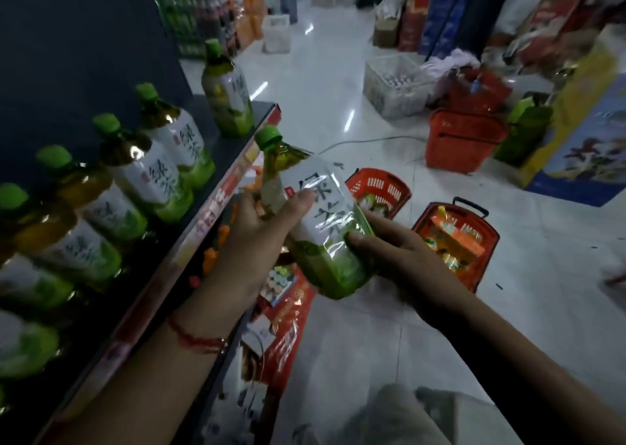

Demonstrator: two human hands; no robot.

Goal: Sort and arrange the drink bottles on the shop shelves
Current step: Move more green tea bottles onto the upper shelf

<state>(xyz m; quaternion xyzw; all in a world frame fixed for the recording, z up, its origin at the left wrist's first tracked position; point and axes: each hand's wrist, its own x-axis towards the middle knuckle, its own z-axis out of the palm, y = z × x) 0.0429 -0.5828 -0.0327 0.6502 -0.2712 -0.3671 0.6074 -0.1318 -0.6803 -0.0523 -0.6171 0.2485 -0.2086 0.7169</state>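
a single head-worn wide-angle view looks forward and down from close above the hands, with the dark metal shelf (pixel 216 160) at left and white tiled floor (pixel 355 326) at right.

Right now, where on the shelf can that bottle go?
Both hands, left hand and right hand, hold the green tea bottle. Bare shelf lies between the far lone bottle and the next bottle. Nearer you, the row is crowded.

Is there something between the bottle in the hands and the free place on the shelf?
Nothing visible blocks it. Both hands, left and right, hold the green tea bottle just off the shelf edge. The bare stretch between the row of bottles and the lone bottle farther along is open.
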